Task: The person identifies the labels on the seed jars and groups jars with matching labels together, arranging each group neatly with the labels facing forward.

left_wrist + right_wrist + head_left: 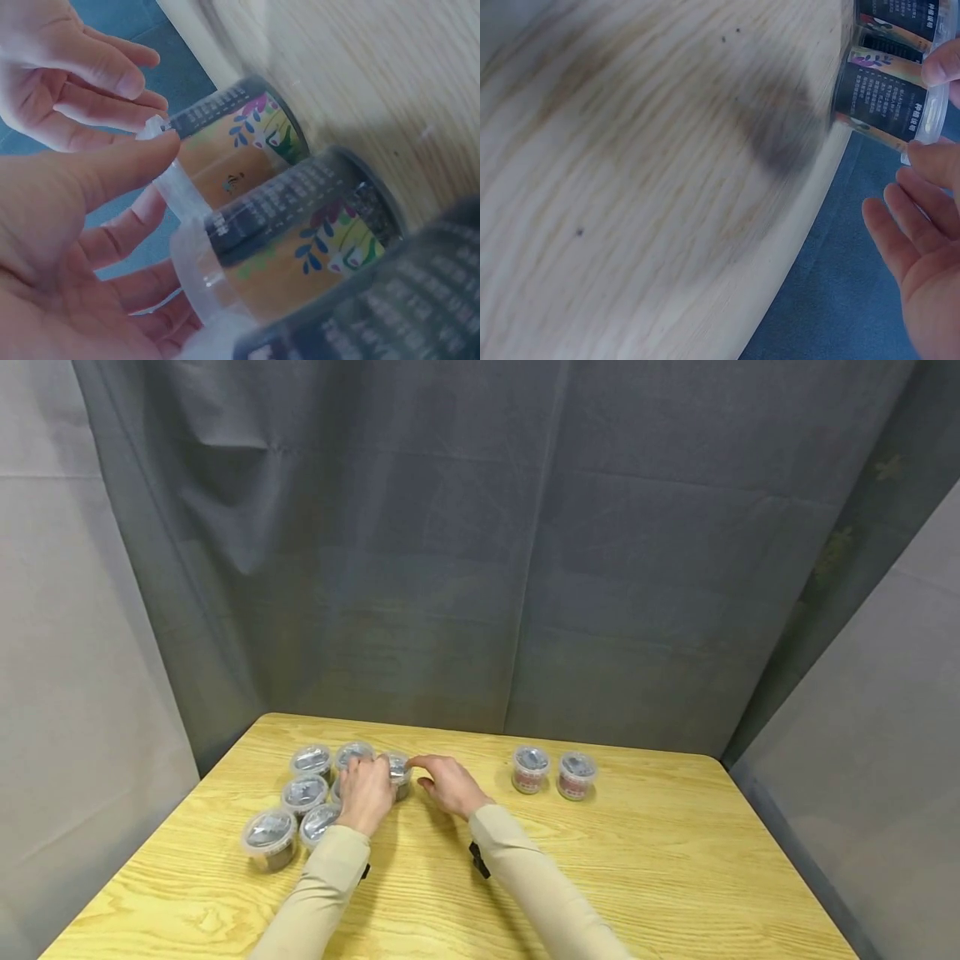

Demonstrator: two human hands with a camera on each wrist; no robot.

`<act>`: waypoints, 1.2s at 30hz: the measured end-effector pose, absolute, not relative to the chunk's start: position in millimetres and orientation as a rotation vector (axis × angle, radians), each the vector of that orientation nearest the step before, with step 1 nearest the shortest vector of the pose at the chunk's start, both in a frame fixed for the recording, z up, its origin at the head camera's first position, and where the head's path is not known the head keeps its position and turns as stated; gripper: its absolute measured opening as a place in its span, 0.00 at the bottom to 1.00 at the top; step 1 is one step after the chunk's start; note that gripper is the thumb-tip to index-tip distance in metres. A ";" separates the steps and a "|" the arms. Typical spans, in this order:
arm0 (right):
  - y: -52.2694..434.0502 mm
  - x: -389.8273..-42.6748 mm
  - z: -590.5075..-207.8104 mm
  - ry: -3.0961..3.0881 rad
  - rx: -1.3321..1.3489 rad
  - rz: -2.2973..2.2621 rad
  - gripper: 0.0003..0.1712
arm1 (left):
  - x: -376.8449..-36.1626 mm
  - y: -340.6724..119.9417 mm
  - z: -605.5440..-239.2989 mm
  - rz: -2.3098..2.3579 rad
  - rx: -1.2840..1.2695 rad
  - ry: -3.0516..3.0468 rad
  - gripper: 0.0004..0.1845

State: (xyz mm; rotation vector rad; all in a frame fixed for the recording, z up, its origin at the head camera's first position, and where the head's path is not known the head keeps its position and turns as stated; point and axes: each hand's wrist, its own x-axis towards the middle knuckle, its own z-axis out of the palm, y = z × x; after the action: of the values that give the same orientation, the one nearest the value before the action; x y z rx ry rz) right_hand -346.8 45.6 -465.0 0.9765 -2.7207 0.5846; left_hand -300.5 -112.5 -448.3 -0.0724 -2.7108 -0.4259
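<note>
- The left hand [365, 791] lies over the far right edge of a cluster of small lidded tubs [306, 792] on the left part of the yellow wooden bench [675, 877].
- Its grip is on one tub [397, 772] at the cluster's right edge: the wrist view shows the thumb pressed to the clear lid rim, fingers curled below.
- The right hand [450, 783] sits just right of that tub, fingertips at its lid; the fingers look loosely extended, and whether they pinch the rim is hard to tell.
- The cluster holds about seven tubs, each with a clear lid and dark printed label.
- Two more tubs [553, 771], with reddish labels, stand side by side well apart to the right, near the far edge.
- Grey curtains [525, 568] hang behind.
</note>
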 end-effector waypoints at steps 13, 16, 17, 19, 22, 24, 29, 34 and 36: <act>54.3 -346.9 -472.1 -2.689 0.888 0.803 0.10 | -299.8 -107.3 -452.4 -0.389 -0.264 -2.731 0.13; 60.7 -347.1 -474.4 -2.656 0.899 0.838 0.10 | -299.7 -104.9 -453.6 -0.398 -0.319 -2.709 0.14; 63.2 -346.9 -474.6 -2.643 0.907 0.857 0.09 | -299.8 -103.8 -453.8 -0.411 -0.339 -2.695 0.14; 68.6 -346.7 -474.7 -2.611 0.921 0.917 0.09 | -300.3 -101.9 -454.4 -0.457 -0.375 -2.668 0.14; 77.5 -345.7 -474.1 -2.560 0.920 1.036 0.10 | -301.6 -98.0 -454.6 -0.546 -0.427 -2.619 0.15; 83.9 -344.9 -473.9 -2.533 0.905 1.106 0.11 | -302.6 -94.7 -454.9 -0.604 -0.453 -2.595 0.15; 99.0 -340.5 -472.9 -2.525 0.845 1.204 0.12 | -303.4 -86.8 -458.4 -0.816 -0.481 -2.580 0.14; 114.2 -334.6 -467.6 -2.538 0.758 1.279 0.11 | -306.3 -77.6 -461.3 -1.105 -0.467 -2.534 0.13; 120.2 -332.0 -464.8 -2.535 0.714 1.296 0.11 | -308.0 -73.2 -461.1 -1.212 -0.474 -2.499 0.15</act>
State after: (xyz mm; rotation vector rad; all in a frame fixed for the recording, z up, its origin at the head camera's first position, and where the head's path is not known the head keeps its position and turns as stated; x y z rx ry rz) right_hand -332.0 120.2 -464.8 0.7143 -2.5346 1.2958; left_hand -308.0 -73.2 -461.1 -0.4735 -2.4993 -1.2119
